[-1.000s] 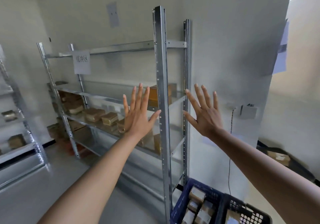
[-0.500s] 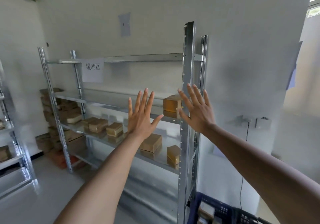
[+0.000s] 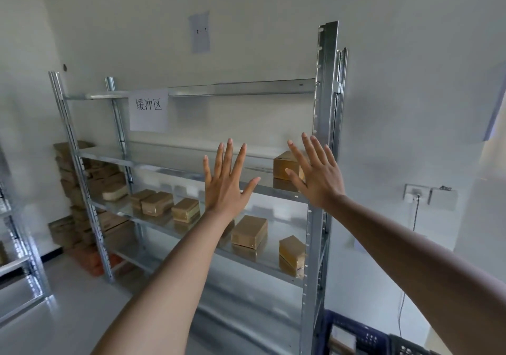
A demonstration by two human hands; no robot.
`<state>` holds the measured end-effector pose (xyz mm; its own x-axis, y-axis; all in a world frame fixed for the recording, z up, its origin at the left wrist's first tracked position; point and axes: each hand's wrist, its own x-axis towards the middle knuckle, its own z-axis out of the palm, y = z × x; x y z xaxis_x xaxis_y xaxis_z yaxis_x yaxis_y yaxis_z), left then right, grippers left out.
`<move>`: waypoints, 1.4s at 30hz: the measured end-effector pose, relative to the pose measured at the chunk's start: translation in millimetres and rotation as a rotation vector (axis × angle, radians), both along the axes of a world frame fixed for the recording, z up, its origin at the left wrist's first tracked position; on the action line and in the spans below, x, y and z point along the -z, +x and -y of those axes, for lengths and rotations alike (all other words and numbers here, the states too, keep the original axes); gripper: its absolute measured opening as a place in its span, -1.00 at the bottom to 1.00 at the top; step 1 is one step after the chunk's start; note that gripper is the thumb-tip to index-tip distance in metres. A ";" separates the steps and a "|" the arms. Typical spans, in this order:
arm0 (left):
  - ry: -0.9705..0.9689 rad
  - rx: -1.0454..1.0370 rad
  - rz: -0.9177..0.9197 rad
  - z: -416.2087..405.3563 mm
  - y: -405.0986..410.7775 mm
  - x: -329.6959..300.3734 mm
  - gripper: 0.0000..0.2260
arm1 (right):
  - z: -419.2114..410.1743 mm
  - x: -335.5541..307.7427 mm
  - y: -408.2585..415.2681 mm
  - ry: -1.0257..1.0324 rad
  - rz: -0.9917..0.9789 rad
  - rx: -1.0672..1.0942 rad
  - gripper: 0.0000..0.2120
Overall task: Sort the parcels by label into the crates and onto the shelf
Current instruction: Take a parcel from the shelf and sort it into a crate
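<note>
A metal shelf rack stands against the wall with a paper sign on its upper rail. Several brown parcels lie on its middle board, and one parcel sits on the board above, at the right end. My left hand is raised in front of the rack, fingers spread, holding nothing. My right hand is raised beside it, fingers spread and empty, partly covering the upper parcel. A dark blue crate shows at the bottom right edge.
Stacked cardboard boxes fill the corner behind the rack's left end. A second metal rack stands at the far left. A wall socket with a cable is to the right of the rack. The floor in front is pale grey.
My view has turned left and up, so the rack sits more central and the blue crate has slid almost out of view. Both hands stay raised and spread.
</note>
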<state>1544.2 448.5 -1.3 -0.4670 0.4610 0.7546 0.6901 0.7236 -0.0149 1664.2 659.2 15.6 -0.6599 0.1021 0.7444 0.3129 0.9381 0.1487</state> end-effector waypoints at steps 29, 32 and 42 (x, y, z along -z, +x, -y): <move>0.164 0.227 0.452 -219.9 -268.7 -0.3 -0.33 | -159.0 25.2 -266.4 -0.550 -0.175 0.146 -0.34; 0.255 0.319 0.733 -245.5 -284.2 0.7 -0.30 | -169.2 23.0 -278.6 -0.701 -0.259 0.135 -0.27; 0.173 0.595 1.347 -302.1 -336.3 3.0 -0.25 | -206.0 34.6 -299.3 -1.296 -0.462 0.095 -0.33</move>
